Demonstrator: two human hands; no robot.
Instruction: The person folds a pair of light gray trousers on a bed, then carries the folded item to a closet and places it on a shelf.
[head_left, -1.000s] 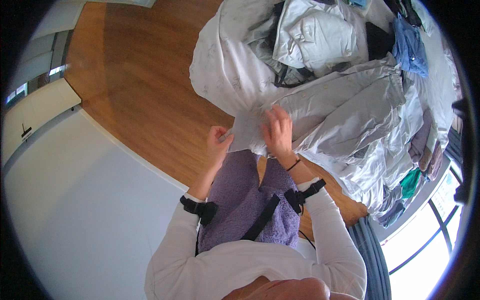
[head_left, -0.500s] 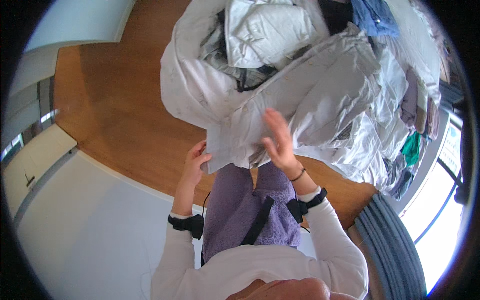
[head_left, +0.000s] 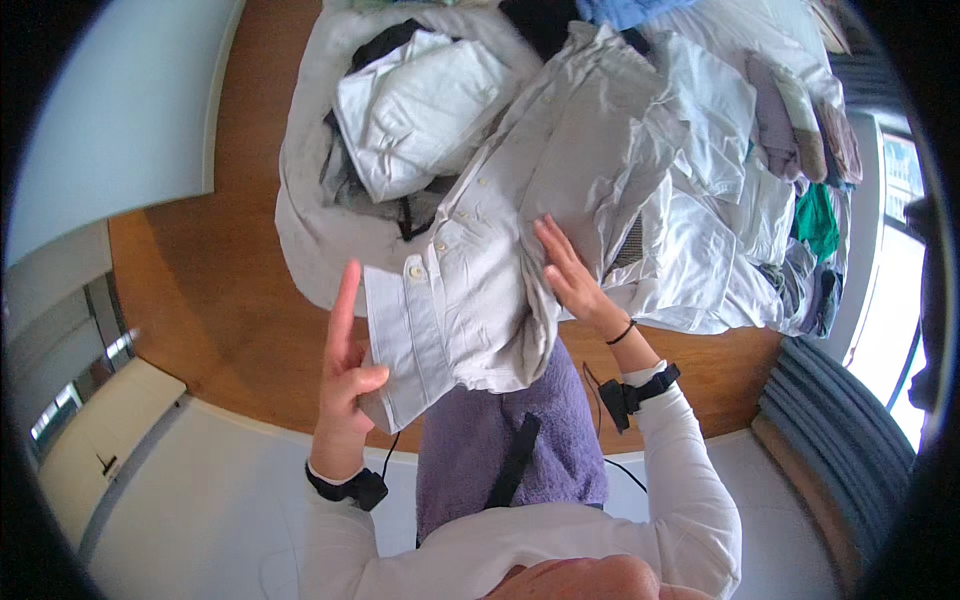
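Note:
An off-white buttoned shirt (head_left: 590, 130) stretches over the bed, its collar end reaching toward me past the bed's edge. My left hand (head_left: 345, 370) pinches the end of the collar (head_left: 408, 340) under its thumb, while its index finger points out straight. Small round buttons run up the shirt's front from the collar. My right hand (head_left: 572, 270) lies with fingers extended on the shirt, right of the collar; the hand holds nothing. Left of the shirt lies a folded white garment (head_left: 425, 110) on top of darker grey cloth (head_left: 345, 165).
The bed (head_left: 310, 215) carries more clothes: crumpled white ones (head_left: 690, 260), a green piece (head_left: 817, 220), rolled mauve and beige items (head_left: 775, 115), and blue cloth (head_left: 630, 10) at the far side. Grey curtains (head_left: 840, 410) hang by the window at right. Wooden floor (head_left: 200, 270) lies at left.
My left hand has moved left and nearer, drawing the collar out with it. My right hand has come down flat on the shirt. The view has shifted a little.

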